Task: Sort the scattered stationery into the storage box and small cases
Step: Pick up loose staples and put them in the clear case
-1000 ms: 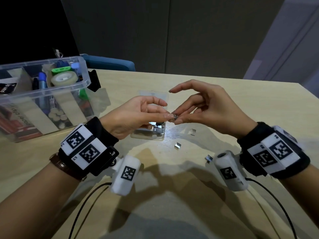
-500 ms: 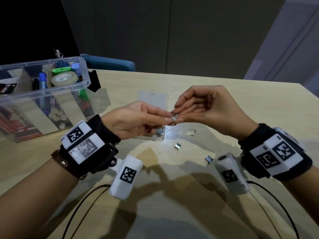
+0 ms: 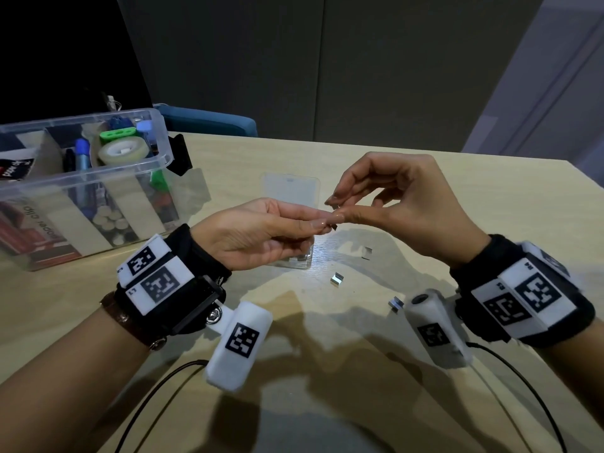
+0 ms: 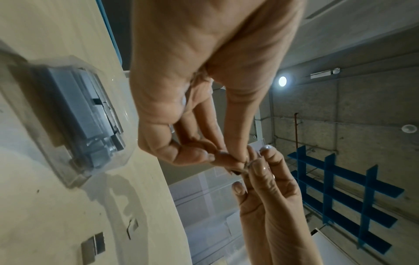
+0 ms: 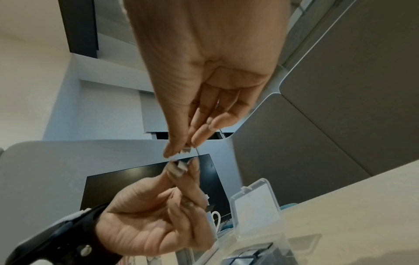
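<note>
Both hands meet above the small clear case [image 3: 302,261], which holds strips of staples [image 4: 90,114]. My left hand [image 3: 327,223] pinches a short block of staples [image 5: 181,167] between thumb and fingertips. My right hand [image 3: 336,209] sits just right of it, and its thumb and a finger pinch a smaller staple piece [image 5: 186,150]. The two pieces are a finger's width apart. The case's open lid [image 3: 291,191] lies flat behind the hands. The clear storage box [image 3: 157,165] stands at the left.
Three loose staple pieces lie on the wooden table right of the case: one [image 3: 367,253], another [image 3: 336,278], and a third [image 3: 394,304] beside the right wrist camera. The box holds a tape roll [image 3: 122,152], pens and clips. A black binder clip [image 3: 179,155] is next to the box.
The hands were pinching together at one point. The right hand has since lifted a little and raised its index finger, and the staple pieces now sit apart. The left hand stayed over the case.
</note>
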